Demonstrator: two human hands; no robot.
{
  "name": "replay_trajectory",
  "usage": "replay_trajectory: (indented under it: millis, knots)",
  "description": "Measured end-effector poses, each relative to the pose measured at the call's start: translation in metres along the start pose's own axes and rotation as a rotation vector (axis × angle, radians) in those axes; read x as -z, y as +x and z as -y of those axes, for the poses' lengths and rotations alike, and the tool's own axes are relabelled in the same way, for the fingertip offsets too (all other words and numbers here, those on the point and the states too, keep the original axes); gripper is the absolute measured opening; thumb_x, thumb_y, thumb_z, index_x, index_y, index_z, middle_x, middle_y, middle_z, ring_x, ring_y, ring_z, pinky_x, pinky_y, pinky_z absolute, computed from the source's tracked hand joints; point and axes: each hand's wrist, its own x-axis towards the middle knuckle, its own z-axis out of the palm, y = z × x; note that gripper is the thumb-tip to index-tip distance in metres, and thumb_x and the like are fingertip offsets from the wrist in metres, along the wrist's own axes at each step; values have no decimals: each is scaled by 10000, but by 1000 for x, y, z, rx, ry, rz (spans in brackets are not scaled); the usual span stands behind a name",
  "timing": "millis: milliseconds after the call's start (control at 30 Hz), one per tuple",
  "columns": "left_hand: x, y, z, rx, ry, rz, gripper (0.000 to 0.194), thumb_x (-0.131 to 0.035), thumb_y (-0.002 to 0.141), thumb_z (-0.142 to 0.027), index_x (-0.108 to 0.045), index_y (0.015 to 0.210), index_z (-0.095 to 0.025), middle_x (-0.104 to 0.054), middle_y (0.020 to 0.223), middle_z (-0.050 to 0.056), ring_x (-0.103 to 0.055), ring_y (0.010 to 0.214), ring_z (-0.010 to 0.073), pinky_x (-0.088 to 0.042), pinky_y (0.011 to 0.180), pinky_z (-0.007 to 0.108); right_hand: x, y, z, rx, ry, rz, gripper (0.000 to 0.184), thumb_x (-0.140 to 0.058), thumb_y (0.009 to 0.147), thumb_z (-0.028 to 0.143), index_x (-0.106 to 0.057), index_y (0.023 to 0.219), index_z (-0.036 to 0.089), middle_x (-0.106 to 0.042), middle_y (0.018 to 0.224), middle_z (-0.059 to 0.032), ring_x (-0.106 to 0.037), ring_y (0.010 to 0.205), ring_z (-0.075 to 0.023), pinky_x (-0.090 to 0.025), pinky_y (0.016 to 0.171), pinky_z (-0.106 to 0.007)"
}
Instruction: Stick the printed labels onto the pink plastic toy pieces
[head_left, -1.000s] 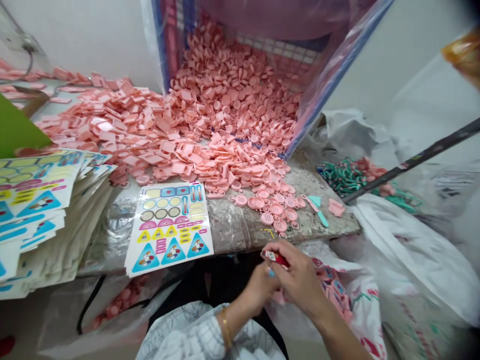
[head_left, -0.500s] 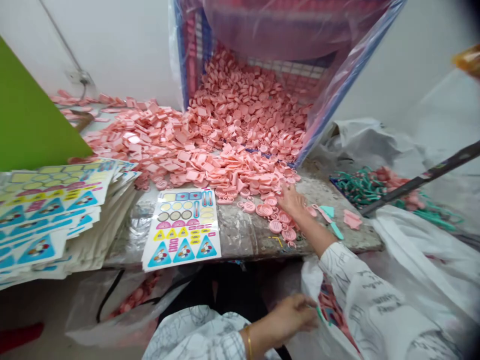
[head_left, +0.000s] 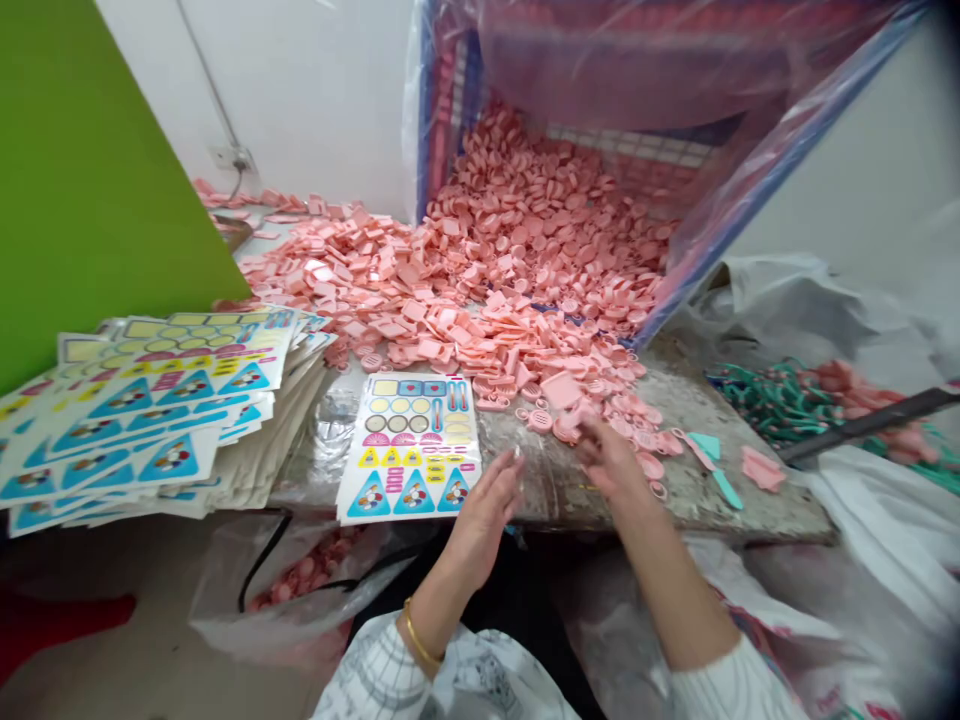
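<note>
Now a square pink piece (head_left: 562, 390) is showing at the near side of the pile (head_left: 555, 245), beyond the right hand (head_left: 619, 468), whose blurred grip I cannot tell; the left hand (head_left: 481, 520) is hovering loosely spread, and its brushing could dislodge the sticker sheet (head_left: 409, 455).

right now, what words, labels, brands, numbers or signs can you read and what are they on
No word, brand or number is legible.
Sheet: yellow labels and triangle signs, marks too small.
Stack: print too small.
White bag: reddish marks, too blurred.
Left sleeve: dark marks, too blurred.
</note>
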Motion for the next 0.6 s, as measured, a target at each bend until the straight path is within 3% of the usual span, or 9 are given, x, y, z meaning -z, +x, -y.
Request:
replay_trajectory:
  millis: [100,167,233,333,400,467,600]
  knots:
    - [5,17,-18,-137,11,-109,461,-750,772,-371,-655,1191,-203,-650,1303,117,-562,1266,252,-406,1061,363,-61,-61,-1,-282,286,264,393,-739,655,521,-474,665,230,-236,476,121,-132,416,-62,-140,411,-227]
    - [15,22,-31,-219,5,-174,448,-755,743,-338,-658,1143,-160,-718,1152,127,-653,1122,256,-466,990,355,-90,-86,-1,-351,300,380,395,-761,649,534,-552,752,216,-244,467,125,-135,414,-60,-121,417,-221]
    - [27,23,-47,-304,-7,-276,390,-727,736,-300,-647,1078,-130,-750,1006,126,-701,987,245,-515,903,340,-108,-91,-2,-344,209,476,428,-710,698,595,-608,825,200,-337,476,101,-183,412,-68,-143,421,-220]
    - [48,27,-74,-384,14,-423,301,-664,733,-237,-598,1009,-136,-747,868,98,-722,795,211,-552,750,307,-124,-64,-3,-151,8,458,446,-551,810,644,-596,751,204,-586,658,3,-414,505,-115,-311,484,-234]
    - [60,36,-89,-385,54,-448,291,-638,713,-200,-567,991,-148,-730,808,71,-706,686,185,-549,672,287,-135,-37,-3,24,-155,381,443,-464,868,625,-570,732,216,-656,794,-28,-549,668,-161,-401,604,-255]
    - [69,48,-101,-377,78,-419,286,-622,687,-170,-554,964,-147,-716,804,65,-692,652,170,-545,643,276,-151,-13,-2,135,-361,352,420,-399,921,588,-599,839,227,-676,850,-25,-600,780,-186,-410,677,-266]
    - [82,73,-110,-364,45,-387,303,-589,624,-109,-548,923,-136,-715,846,90,-710,742,194,-554,675,289,-188,15,-1,196,-724,390,352,-348,995,457,-631,1051,254,-704,914,-16,-634,849,-184,-372,683,-260]
